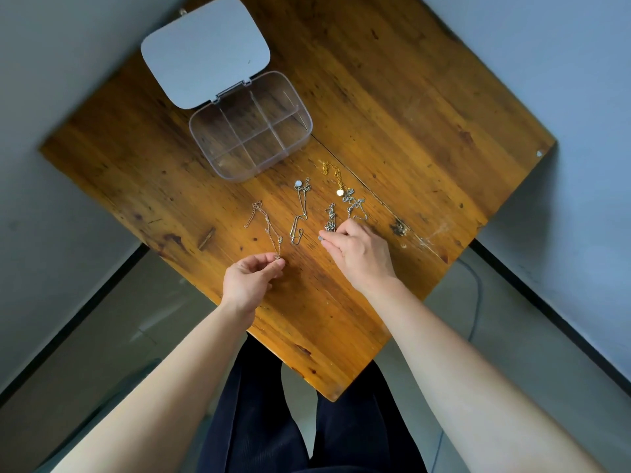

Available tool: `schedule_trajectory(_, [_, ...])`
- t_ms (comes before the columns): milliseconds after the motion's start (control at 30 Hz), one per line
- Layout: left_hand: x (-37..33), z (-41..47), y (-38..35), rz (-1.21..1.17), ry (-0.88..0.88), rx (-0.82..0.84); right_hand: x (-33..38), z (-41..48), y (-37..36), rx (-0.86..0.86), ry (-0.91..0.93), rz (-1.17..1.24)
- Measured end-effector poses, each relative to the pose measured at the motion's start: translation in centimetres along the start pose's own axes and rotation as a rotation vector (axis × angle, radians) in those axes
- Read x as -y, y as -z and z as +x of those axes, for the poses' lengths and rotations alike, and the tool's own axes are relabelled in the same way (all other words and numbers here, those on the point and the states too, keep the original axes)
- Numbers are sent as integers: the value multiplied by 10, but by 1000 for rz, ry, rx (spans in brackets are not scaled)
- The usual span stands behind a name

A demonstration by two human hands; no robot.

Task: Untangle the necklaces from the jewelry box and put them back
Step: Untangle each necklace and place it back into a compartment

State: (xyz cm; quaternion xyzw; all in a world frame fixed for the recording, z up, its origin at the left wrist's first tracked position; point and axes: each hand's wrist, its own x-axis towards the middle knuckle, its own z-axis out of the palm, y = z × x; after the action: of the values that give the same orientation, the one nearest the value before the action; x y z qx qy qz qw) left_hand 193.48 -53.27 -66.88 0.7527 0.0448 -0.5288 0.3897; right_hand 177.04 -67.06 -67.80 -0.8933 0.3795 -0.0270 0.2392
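Observation:
A clear plastic jewelry box with several bare compartments stands open on the wooden table, its grey lid folded back. Several necklaces lie separately in front of it. My left hand pinches the near end of a thin rose-gold chain. A silver chain with a round white pendant lies in the middle. My right hand pinches the near end of a short silver chain. Further right lie a silver necklace and a gold one with a heart pendant.
The table's near corner points toward my legs in dark trousers. Grey walls stand on both sides and a cable runs over the floor at the right. The table surface has scuffs near its right edge.

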Motion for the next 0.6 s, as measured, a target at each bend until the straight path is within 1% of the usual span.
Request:
schedule_trajectory(67, [-2, 0, 1, -14, 8, 2, 1, 1, 0, 8, 21, -14])
schedule_trajectory(167, [-4, 0, 1, -8, 18, 5, 6, 3, -3, 87, 12, -59])
schedule_trajectory(233, [-4, -1, 0, -5, 21, 10, 8, 2, -4, 138, -46, -64])
schedule_trajectory(300, [-7, -3, -2, 6, 21, 20, 12, 1, -1, 188, -161, -13])
schedule_trajectory(367, [-12, -9, -4, 26, -10, 14, 17, 0, 5, 202, -266, 121])
schedule_trajectory(400, [-17, -12, -4, 24, -53, 3, 20, 0, 9, 165, -301, 209])
schedule_trajectory(500, [-39, -25, 0, -19, -255, -44, 34, 1, 29, -61, -361, 520])
schedule_trajectory(533, [-49, -28, 2, -40, -319, -51, 39, 3, 37, -111, -369, 642])
schedule_trajectory(600, [-71, -36, 9, -135, -401, -20, 47, 9, 51, -153, -410, 862])
